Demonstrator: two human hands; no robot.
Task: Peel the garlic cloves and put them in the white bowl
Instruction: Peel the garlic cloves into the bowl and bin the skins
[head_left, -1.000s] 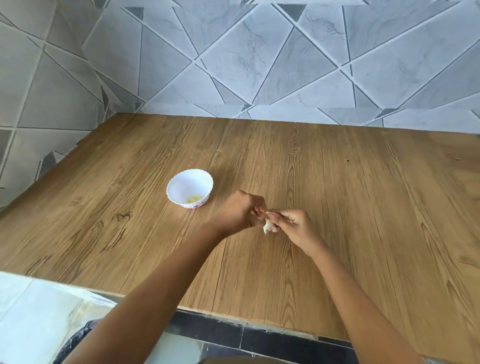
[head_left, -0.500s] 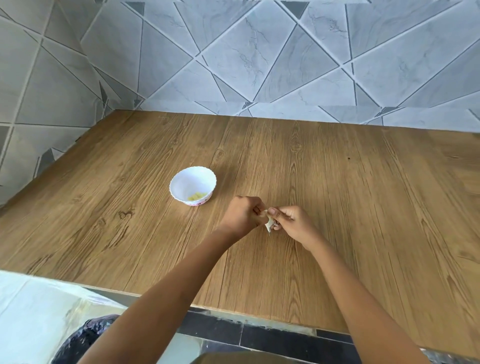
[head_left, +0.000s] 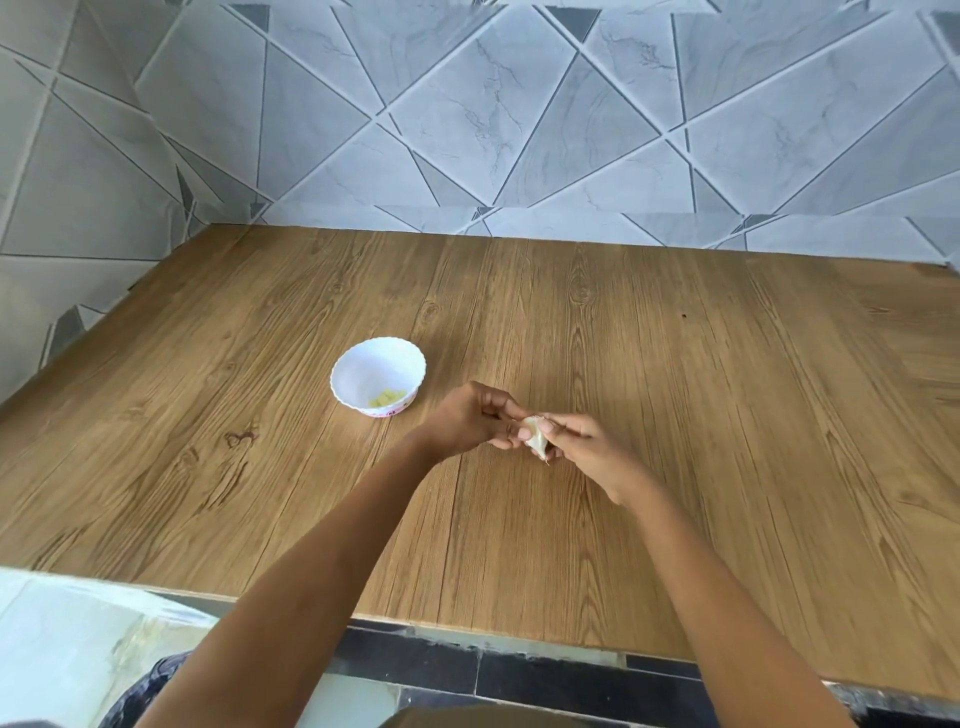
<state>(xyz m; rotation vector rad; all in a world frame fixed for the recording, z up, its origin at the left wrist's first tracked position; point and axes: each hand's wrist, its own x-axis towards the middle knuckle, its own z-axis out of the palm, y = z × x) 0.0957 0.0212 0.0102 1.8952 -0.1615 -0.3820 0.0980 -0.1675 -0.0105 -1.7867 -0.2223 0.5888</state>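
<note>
Photographer: Garlic shows more than half a second ago. The clove now turns a broad white face to the camera, where only a sliver hung below the fingers. Hands and bowl keep their places.

Editor: Who holds it?

Photographer: Both hands. The left hand and right hand meet over the middle of the table, fingers curled narrow, fingertips pinching the clove between them. The right thumb lies on its upper end; a thin wisp of skin trails from its lower tip.

Editor: And the bowl?

Photographer: The white bowl stands upright on the table, left of the hands, near the left hand but apart from it. A few pale yellow peeled cloves lie in its bottom.

Editor: Background?

Photographer: A grey marbled tile wall runs behind and to the left of the table.
</note>
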